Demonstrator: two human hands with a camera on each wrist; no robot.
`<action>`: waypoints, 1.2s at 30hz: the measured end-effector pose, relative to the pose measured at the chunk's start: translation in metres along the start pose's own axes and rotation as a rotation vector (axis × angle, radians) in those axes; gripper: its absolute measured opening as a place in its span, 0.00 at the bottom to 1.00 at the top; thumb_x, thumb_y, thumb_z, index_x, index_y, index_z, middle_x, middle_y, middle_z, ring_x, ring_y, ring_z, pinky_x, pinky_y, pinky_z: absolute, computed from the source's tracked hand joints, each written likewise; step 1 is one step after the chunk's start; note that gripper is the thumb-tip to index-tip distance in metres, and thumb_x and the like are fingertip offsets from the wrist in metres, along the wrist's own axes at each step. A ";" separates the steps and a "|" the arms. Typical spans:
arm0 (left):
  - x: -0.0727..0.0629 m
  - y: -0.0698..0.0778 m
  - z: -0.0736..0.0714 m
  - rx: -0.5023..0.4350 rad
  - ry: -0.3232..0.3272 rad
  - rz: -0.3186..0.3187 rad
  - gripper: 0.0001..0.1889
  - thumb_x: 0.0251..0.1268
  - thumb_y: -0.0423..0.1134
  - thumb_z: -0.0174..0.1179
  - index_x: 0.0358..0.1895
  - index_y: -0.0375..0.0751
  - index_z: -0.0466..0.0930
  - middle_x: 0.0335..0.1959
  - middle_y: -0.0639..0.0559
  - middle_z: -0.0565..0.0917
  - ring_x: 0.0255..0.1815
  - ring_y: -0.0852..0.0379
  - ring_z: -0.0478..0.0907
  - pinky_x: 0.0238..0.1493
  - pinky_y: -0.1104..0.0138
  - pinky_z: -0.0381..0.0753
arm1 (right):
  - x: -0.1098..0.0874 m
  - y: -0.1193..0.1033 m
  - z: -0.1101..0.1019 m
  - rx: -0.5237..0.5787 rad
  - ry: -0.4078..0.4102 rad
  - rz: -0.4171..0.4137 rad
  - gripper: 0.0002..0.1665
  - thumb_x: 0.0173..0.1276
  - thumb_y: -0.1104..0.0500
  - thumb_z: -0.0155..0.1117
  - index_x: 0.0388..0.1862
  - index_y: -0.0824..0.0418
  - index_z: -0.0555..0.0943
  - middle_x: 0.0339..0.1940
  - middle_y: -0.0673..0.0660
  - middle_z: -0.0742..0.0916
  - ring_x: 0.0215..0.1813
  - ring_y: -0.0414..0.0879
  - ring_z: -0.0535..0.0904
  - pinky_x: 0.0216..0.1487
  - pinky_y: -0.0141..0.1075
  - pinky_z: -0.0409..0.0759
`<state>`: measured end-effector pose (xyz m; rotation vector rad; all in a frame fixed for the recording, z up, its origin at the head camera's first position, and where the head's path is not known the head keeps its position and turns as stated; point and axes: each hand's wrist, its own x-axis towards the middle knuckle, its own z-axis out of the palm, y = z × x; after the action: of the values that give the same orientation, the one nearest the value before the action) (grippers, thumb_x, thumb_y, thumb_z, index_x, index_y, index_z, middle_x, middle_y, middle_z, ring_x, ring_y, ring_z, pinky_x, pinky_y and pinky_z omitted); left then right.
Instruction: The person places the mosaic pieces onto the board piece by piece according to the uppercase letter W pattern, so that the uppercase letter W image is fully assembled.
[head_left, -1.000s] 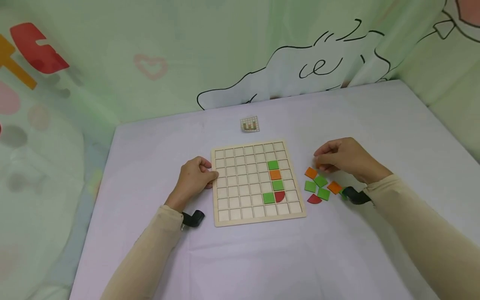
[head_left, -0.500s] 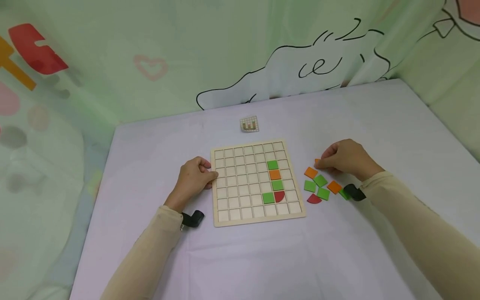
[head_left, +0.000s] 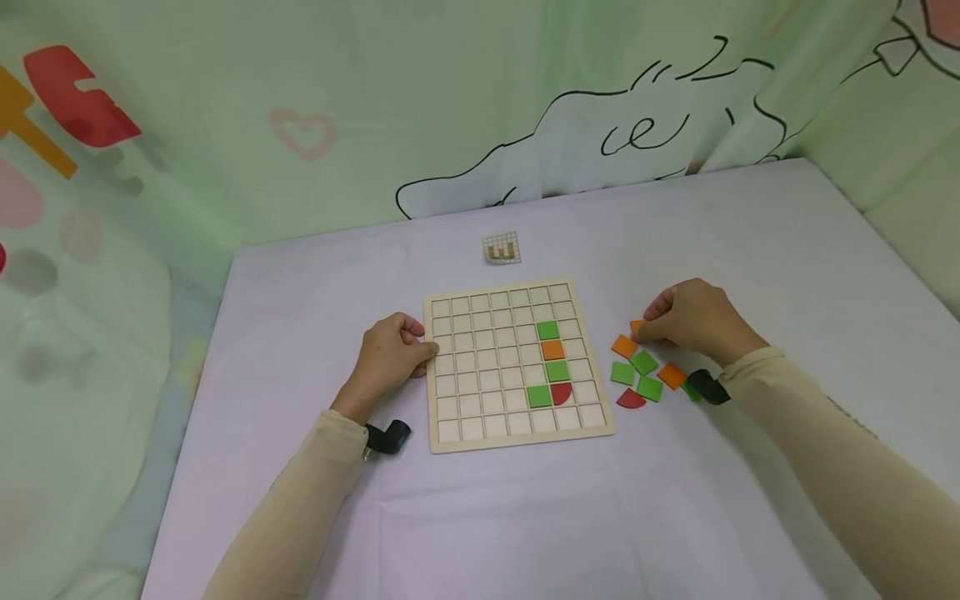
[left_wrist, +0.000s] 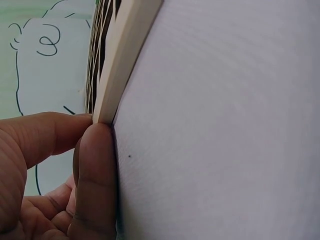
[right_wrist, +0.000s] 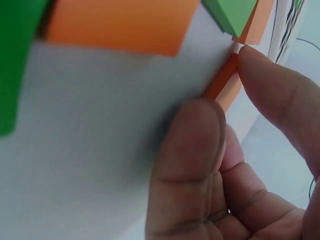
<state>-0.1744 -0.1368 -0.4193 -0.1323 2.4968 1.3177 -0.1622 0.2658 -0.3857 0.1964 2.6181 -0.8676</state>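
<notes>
Board (head_left: 487, 360) whole only in head view.

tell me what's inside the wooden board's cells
Three green squares, one orange square and one red quarter-circle; the other cells look bare. What lies under each piece is covered.

Diffuse, even, moderate light over desk (head_left: 487, 517); faint soft shadow beside right sleeve (head_left: 832, 454). Head view fairly sharp. Right wrist view dimmer, near green piece (right_wrist: 17, 60) blurred, soft dark shadow beside fingers (right_wrist: 185, 145).
</notes>
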 end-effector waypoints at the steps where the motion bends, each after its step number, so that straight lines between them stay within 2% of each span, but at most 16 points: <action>1: 0.000 0.000 0.000 0.001 0.001 0.000 0.15 0.66 0.34 0.70 0.51 0.35 0.77 0.36 0.45 0.79 0.25 0.58 0.83 0.28 0.71 0.86 | 0.000 0.000 0.000 0.001 -0.006 0.000 0.23 0.61 0.49 0.79 0.43 0.66 0.84 0.32 0.54 0.89 0.38 0.49 0.82 0.38 0.38 0.76; 8: -0.001 -0.001 0.000 0.011 0.006 0.011 0.15 0.66 0.34 0.70 0.50 0.35 0.77 0.35 0.46 0.79 0.24 0.59 0.83 0.27 0.72 0.84 | 0.002 -0.001 0.000 -0.006 -0.032 -0.004 0.25 0.60 0.50 0.80 0.46 0.67 0.83 0.34 0.54 0.88 0.37 0.49 0.83 0.40 0.38 0.76; 16: 0.000 -0.002 0.001 0.008 0.009 0.013 0.14 0.66 0.34 0.70 0.50 0.35 0.77 0.34 0.45 0.80 0.24 0.58 0.83 0.27 0.72 0.85 | 0.005 0.000 0.001 0.016 -0.049 -0.030 0.23 0.60 0.52 0.79 0.44 0.65 0.81 0.33 0.54 0.86 0.36 0.49 0.81 0.37 0.37 0.79; 20: 0.001 -0.002 0.001 0.004 0.008 0.015 0.14 0.66 0.34 0.70 0.50 0.35 0.77 0.35 0.45 0.79 0.24 0.59 0.83 0.28 0.71 0.86 | 0.007 0.001 0.002 0.054 -0.059 -0.048 0.20 0.61 0.55 0.77 0.46 0.64 0.81 0.34 0.53 0.86 0.36 0.48 0.82 0.37 0.37 0.81; 26: 0.002 -0.002 0.002 -0.001 0.008 0.017 0.15 0.66 0.33 0.70 0.50 0.34 0.77 0.35 0.45 0.79 0.25 0.58 0.83 0.29 0.70 0.87 | 0.010 0.006 0.002 0.135 -0.086 -0.070 0.16 0.68 0.57 0.72 0.50 0.66 0.84 0.35 0.53 0.90 0.38 0.48 0.84 0.38 0.36 0.86; 36: 0.001 -0.002 0.001 -0.003 0.004 0.020 0.15 0.66 0.32 0.70 0.51 0.34 0.77 0.35 0.45 0.79 0.25 0.58 0.83 0.30 0.70 0.87 | 0.010 0.005 0.004 0.279 -0.154 -0.045 0.19 0.71 0.57 0.72 0.52 0.70 0.82 0.35 0.55 0.90 0.37 0.48 0.85 0.40 0.35 0.88</action>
<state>-0.1752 -0.1375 -0.4218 -0.1113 2.5054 1.3306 -0.1691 0.2676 -0.3960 0.1373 2.3614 -1.2127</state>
